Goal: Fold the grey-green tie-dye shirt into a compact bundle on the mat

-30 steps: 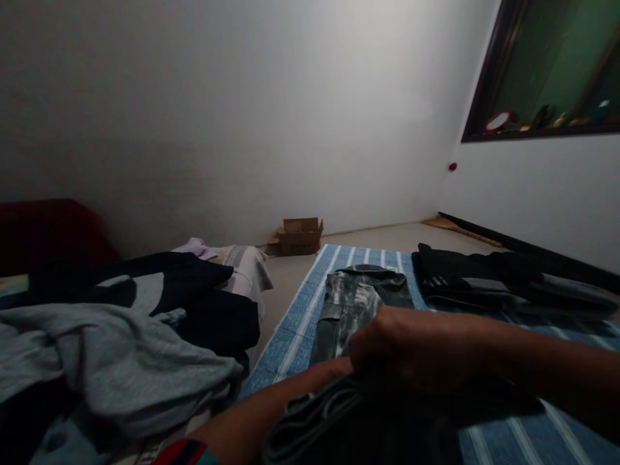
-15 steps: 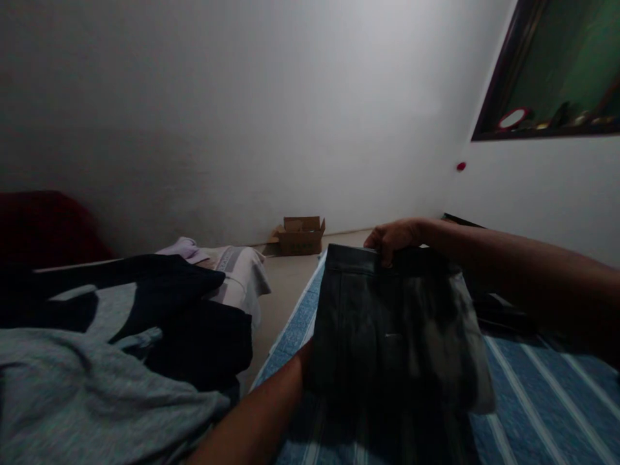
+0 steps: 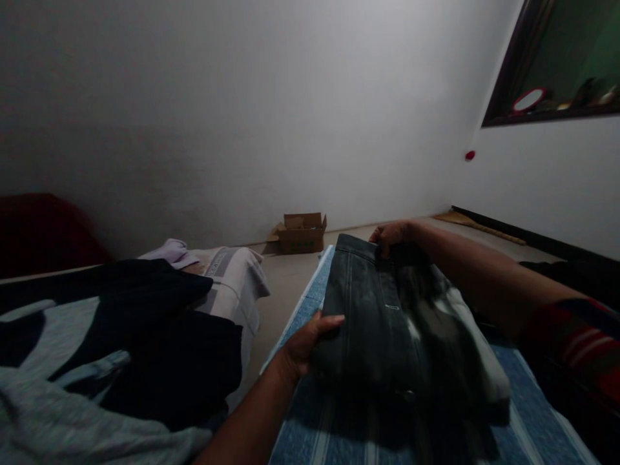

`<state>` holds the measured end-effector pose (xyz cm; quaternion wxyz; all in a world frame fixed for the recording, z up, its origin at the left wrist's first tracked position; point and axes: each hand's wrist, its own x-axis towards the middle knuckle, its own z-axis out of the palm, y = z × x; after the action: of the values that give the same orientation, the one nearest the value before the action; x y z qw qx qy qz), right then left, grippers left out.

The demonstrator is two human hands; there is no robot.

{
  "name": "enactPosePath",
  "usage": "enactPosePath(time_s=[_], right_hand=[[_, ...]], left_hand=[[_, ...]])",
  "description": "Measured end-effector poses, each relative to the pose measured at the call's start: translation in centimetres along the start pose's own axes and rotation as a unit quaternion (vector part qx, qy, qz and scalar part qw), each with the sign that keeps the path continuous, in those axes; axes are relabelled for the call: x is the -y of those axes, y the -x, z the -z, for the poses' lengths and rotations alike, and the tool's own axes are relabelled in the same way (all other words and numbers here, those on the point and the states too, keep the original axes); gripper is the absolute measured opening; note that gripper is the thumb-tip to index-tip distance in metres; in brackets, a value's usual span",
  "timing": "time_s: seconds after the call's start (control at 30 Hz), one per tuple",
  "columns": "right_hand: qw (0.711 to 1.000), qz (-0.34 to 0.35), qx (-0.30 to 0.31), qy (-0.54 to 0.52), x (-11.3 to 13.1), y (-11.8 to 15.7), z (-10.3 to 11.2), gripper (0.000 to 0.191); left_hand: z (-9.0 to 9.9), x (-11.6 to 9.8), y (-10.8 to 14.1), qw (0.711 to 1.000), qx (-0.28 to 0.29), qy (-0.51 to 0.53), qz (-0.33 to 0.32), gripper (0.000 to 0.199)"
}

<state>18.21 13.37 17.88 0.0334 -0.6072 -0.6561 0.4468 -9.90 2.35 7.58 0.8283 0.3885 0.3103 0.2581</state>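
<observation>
A dark grey denim jacket (image 3: 361, 303), folded, is held up over a blue striped sheet (image 3: 303, 426). Its hem band is at the top, a stitched buttonhole and a metal button show on the front strip, and blotchy green, black and white cloth (image 3: 440, 310) hangs along its right side. My right hand (image 3: 387, 237) pinches the top edge with closed fingers. At the jacket's left side, my left hand (image 3: 310, 342) grips the edge, thumb lying on the front and the other fingers hidden behind the cloth.
To the left lie navy clothes (image 3: 184, 355) and a heather grey garment (image 3: 87, 420), with a lilac cloth (image 3: 169, 252) beyond on a pale cover (image 3: 237, 278). An open cardboard box (image 3: 301, 234) stands on the floor by the wall. Dark cloth (image 3: 557, 278) lies at the right.
The jacket has tilted, showing more of its front and the button. My left hand has come into sight at its left edge; my right hand keeps its hold on top. The view has shifted slightly.
</observation>
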Motion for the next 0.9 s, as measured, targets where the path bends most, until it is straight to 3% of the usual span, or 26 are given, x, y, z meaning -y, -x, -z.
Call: enactPosePath(time_s=[0.17,0.33,0.47,0.57,0.67,0.77,0.83,0.9], right_hand=[[0.993,-0.012,-0.046,0.106,-1.8,-2.0,-1.1,0.032],[0.978,-0.019,-0.118,0.172,-2.1,-2.9,-1.6,0.035],[0.945,-0.024,-0.232,0.228,-2.1,-2.3,-3.3,0.042],[0.918,-0.010,-0.313,0.244,-2.9,0.0,-5.7,0.046],[0.897,0.003,-0.374,0.236,-4.7,4.0,-8.8,0.042],[0.862,0.055,-0.486,0.130,-7.6,8.9,-12.9,0.043],[0.844,0.034,-0.534,0.027,-9.8,12.1,-16.0,0.053],[0.839,-0.026,-0.534,-0.100,-11.8,14.6,-19.3,0.064]], left_hand=[[0.1,0.6,-2.0,0.995,-0.080,-0.034,0.042,0.061],[1.0,0.0,-3.2,0.996,-0.062,-0.047,0.051,0.065],[1.7,-0.2,-3.9,0.992,-0.091,-0.046,0.078,0.065],[1.9,-0.1,-4.1,0.993,-0.079,-0.043,0.076,0.061],[1.6,-0.2,-3.9,0.994,-0.073,-0.042,0.073,0.054],[1.3,-0.4,-3.0,0.994,-0.085,-0.028,0.067,0.040],[1.0,-0.3,-1.9,0.995,-0.079,-0.021,0.050,0.033],[0.7,-0.2,-0.6,0.997,-0.072,-0.029,0.012,0.033]])
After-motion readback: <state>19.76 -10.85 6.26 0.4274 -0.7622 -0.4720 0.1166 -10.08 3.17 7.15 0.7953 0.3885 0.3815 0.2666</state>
